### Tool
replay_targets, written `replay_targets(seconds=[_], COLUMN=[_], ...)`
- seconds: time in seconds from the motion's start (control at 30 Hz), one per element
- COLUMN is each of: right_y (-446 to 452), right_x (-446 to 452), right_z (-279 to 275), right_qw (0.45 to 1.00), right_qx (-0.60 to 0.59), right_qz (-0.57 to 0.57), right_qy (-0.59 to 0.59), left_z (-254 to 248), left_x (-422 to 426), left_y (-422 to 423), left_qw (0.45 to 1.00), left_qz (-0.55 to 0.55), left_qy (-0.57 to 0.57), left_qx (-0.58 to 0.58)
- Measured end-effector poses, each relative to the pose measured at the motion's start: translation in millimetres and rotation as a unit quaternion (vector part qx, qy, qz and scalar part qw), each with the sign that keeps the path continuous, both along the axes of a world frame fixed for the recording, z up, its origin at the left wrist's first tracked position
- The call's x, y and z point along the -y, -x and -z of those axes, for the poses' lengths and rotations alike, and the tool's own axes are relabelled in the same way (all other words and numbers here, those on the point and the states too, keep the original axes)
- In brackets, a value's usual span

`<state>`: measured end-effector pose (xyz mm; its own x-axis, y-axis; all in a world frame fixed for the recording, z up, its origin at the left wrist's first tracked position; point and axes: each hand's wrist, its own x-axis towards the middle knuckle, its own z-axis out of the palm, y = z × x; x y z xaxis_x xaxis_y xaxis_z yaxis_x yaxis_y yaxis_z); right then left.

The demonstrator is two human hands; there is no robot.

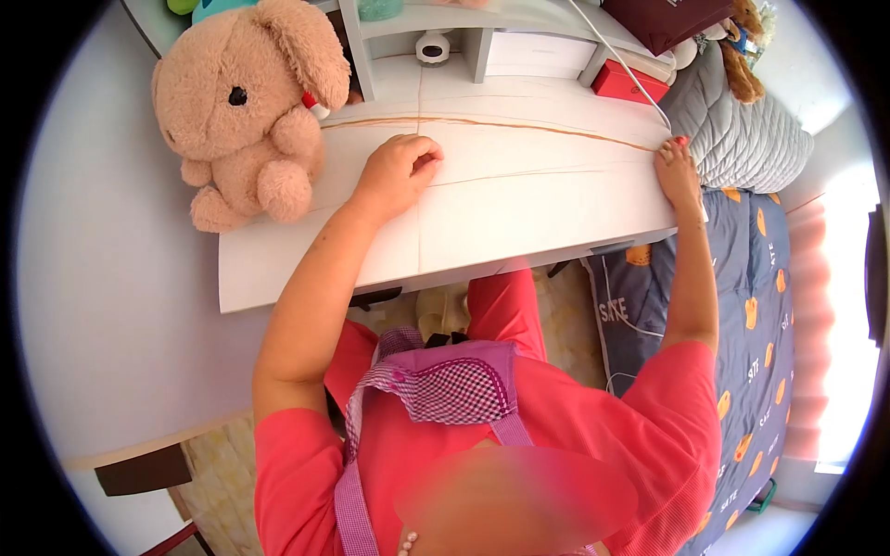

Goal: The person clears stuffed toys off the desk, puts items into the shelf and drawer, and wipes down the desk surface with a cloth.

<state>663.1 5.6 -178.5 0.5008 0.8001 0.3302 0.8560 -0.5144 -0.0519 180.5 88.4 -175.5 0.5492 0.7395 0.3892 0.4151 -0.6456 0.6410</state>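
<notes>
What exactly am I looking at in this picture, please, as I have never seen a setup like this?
There is no machine here: a person uses two bare hands, pictured by one head-worn camera looking forward and down. The left hand, loosely curled, is at the white, brown-veined desk top, with nothing visibly held. The right hand is at the desk's right end, where a thin white cable runs down to its fingers; whether it grips the cable is unclear. On the desk are a light-brown, long-eared plush toy, a small rounded white-and-black device and a flat red box.
</notes>
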Motion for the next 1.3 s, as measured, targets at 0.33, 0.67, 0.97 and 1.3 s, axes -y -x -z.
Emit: replay_targets(seconds=[0.33,0.67,0.97,1.3], right_y=[196,40,11,227], right_x=[54,3,-89,64], right_z=[-31,-16,-7,-39], right_qw=[0.834,0.971,0.992,0.795], right_qx=[-0.116,-0.091,-0.011,-0.107], right_qz=[-0.54,-0.218,-0.126,-0.597], right_qy=[-0.001,-0.046,-0.005,0.017], left_z=[7,4,7,9], left_x=[5,9,3,5], left_y=[-1,-6,-3,-3], left_qw=[0.973,0.951,0.966,0.965], left_qz=[-0.127,-0.138,-0.134,-0.123], left_qy=[-0.119,-0.07,-0.093,-0.079], left_qx=[-0.153,-0.267,-0.199,-0.219])
